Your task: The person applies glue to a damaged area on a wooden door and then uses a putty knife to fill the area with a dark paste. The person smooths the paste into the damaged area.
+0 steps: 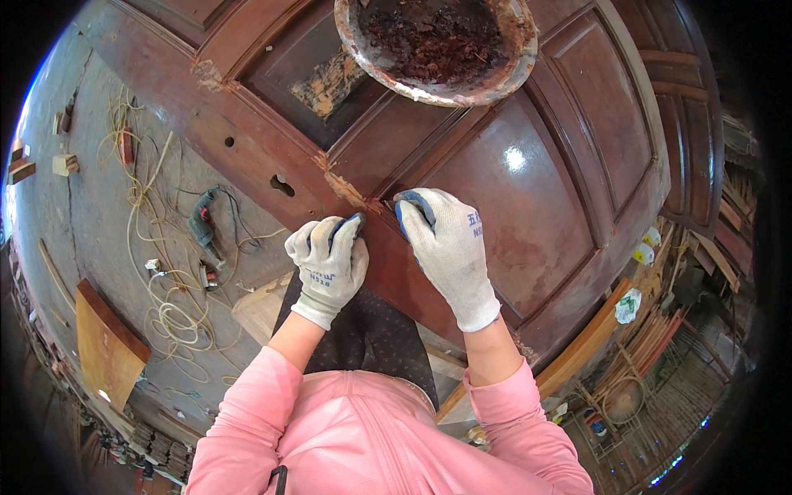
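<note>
A dark reddish-brown panelled wooden door [528,198] lies in front of me. Pale, rough filler patches [345,190] run along one of its joints. My right hand [445,247], in a white knit glove with blue-grey fingertips, is closed in a pinch at the end of this patch. What it grips is hidden by the fingers. My left hand [328,266], gloved the same way, is curled closed over the door's near edge; whether anything is in it does not show. Beyond my hands, a crusted basin [356,59] of dark reddish-brown, crumbly paste rests on the door.
A green power drill [202,223] and tangled pale cords [177,318] lie on the concrete floor [91,223] at left. A wooden board [107,342] leans lower left. Another panelled door [683,115] stands far right. Timber strips [586,334] and a wire rack [652,412] sit at lower right.
</note>
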`<state>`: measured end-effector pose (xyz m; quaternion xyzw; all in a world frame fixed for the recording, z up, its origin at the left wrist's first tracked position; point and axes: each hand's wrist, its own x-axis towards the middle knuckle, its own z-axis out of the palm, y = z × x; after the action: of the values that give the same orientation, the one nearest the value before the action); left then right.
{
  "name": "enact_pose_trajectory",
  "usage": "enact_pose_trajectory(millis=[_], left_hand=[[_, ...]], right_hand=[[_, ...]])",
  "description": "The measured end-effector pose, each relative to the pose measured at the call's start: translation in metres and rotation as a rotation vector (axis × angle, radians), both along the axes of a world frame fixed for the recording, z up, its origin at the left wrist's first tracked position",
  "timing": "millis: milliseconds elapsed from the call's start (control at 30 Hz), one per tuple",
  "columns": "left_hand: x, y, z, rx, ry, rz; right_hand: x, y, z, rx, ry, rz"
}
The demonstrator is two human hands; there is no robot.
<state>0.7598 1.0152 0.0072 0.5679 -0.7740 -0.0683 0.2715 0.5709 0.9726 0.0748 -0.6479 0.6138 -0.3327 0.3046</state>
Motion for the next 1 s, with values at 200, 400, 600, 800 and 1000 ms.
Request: enact_pose_trajectory(millis=[200, 400, 600, 800, 1000], left_hand=[[0.0, 0.001, -0.001, -0.002, -0.001, 0.006], [0.0, -0.001, -0.003, -0.051, -0.027, 0.024], [0.0, -0.001, -0.003, -0.047, -0.03, 0.025], [0.0, 0.0, -0.003, -0.033, -0.029, 0.019], [-0.001, -0.001, -0.004, -0.054, -0.039, 0.03]], right_hand=[[-0.008, -0.008, 0.005, 0.154, -0.145, 0.068], [-0.009, -0.006, 0.013, 0.027, 0.046, 0.125], [-0.015, -0.003, 0.005, 0.045, -0.019, 0.017], [-0.004, -0.005, 0.008, 0.12, -0.101, 0.029], [-0.019, -0.005, 0.018, 0.116, -0.059, 0.004]])
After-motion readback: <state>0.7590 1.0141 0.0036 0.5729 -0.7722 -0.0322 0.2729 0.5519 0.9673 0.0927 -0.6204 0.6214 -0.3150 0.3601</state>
